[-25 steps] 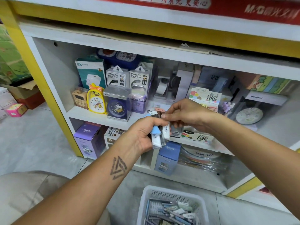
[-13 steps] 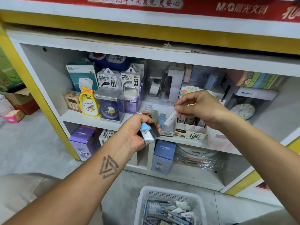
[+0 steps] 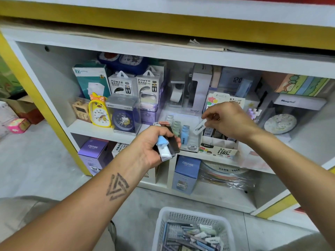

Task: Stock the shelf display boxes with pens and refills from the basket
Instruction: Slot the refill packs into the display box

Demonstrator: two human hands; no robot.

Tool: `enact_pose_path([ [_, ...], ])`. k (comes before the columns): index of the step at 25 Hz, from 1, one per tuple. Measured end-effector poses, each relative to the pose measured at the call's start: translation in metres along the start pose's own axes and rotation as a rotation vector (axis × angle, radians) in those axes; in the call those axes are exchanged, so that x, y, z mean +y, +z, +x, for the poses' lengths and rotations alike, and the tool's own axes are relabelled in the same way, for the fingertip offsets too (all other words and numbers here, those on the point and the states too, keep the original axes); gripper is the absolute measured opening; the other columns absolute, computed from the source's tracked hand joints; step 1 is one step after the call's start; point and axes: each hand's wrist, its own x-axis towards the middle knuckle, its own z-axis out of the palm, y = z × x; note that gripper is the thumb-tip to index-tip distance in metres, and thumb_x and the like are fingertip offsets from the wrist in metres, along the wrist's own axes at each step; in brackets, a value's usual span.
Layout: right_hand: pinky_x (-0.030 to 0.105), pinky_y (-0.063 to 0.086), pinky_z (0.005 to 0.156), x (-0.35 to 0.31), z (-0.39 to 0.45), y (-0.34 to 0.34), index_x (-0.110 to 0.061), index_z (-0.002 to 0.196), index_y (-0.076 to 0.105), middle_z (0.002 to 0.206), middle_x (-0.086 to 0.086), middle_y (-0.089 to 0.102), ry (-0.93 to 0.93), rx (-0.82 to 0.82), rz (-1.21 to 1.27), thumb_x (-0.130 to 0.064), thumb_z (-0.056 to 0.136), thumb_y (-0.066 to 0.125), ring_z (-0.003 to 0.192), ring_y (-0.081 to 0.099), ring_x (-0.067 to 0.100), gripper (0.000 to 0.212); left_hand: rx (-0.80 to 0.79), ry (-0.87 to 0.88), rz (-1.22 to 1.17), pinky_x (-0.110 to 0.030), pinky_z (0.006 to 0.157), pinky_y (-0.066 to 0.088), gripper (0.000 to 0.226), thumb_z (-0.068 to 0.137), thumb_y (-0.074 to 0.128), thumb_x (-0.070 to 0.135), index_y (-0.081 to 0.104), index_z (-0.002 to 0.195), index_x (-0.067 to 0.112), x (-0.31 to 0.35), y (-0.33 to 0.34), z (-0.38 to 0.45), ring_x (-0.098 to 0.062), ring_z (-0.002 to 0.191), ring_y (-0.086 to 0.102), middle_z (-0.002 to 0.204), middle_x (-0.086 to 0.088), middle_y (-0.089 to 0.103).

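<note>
White shelving fills my view. My right grip pinches one white refill case, tilted, just above the display boxes on the middle shelf. My left grip, near and left of it, clenches a bundle of cases. On the floor nearest me stands the basket, holding more refills. Clocks stand far left.

Lots of colour here: yellow duck clock with an orange bow, navy blue alarm clock, purple box down low, pale blue box next to it. The basket is white mesh. Yellow cabinet trim, a pink box on the grey floor, and a black triangle tattoo on the forearm.
</note>
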Motion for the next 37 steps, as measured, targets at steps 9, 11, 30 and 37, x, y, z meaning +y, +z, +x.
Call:
enact_pose_path([
  [9,0.037,0.056,0.073,-0.011,-0.001,0.024,-0.015,0.094,0.070,0.085,0.000,0.070,-0.137,-0.062,-0.105,-0.011,0.087,0.074,0.079,0.065,0.020,0.009,-0.035,0.008,0.056,-0.042,0.066,0.060,0.021,0.085,0.048,-0.011,0.062,0.098,-0.001,-0.005,0.000,0.004,-0.027,0.065,0.072,0.073,-0.020,0.071],
  [11,0.039,0.057,0.073,-0.012,-0.002,0.025,-0.016,0.091,0.070,0.085,-0.001,0.069,-0.129,-0.089,-0.095,-0.010,0.086,0.074,0.079,0.065,0.019,0.009,-0.040,0.009,0.053,-0.042,0.066,0.060,0.023,0.085,0.048,-0.011,0.062,0.100,0.000,-0.005,-0.001,0.003,-0.027,0.066,0.073,0.074,-0.020,0.071],
  [30,0.023,0.038,0.042,-0.042,-0.014,0.016,-0.004,0.091,0.067,0.067,0.015,0.066,0.406,-0.229,0.768,-0.021,0.078,0.084,0.047,0.054,0.015,0.027,-0.251,-0.057,0.196,-0.049,0.074,0.060,0.040,0.083,0.060,-0.010,0.063,0.122,-0.004,-0.022,0.017,0.002,-0.033,0.086,0.072,0.114,-0.026,0.068],
  [37,0.025,0.040,0.041,0.002,-0.026,-0.043,0.004,0.090,0.066,0.085,0.027,0.069,0.421,0.018,0.897,0.007,0.081,0.074,0.048,0.056,0.021,0.012,-0.237,-0.068,0.108,-0.041,0.066,0.061,0.012,0.087,0.057,-0.006,0.063,0.098,-0.003,-0.029,0.032,0.012,-0.034,0.081,0.072,0.084,-0.020,0.070],
])
